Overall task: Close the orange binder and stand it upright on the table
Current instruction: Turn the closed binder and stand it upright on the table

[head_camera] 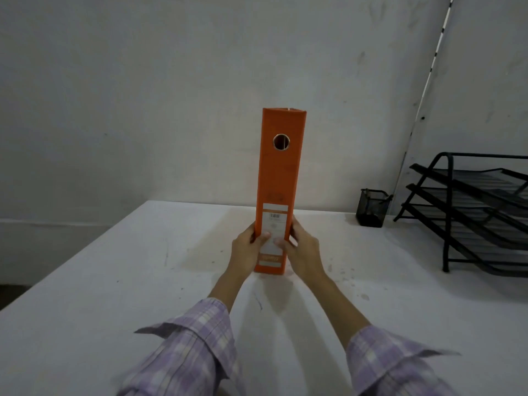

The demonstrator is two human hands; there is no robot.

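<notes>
The orange binder (pixel 278 172) stands upright and closed on the white table (pixel 114 281), spine toward me, with a round finger hole near its top and a white label low down. My left hand (pixel 248 250) clasps its lower left side, thumb on the spine label. My right hand (pixel 301 251) clasps the lower right side, thumb also on the label. The binder's bottom edge rests on the table between my wrists.
A black mesh pen cup (pixel 372 207) stands at the back right of the table. A black three-tier paper tray (pixel 474 212) sits at the far right. A grey wall runs behind the table's far edge.
</notes>
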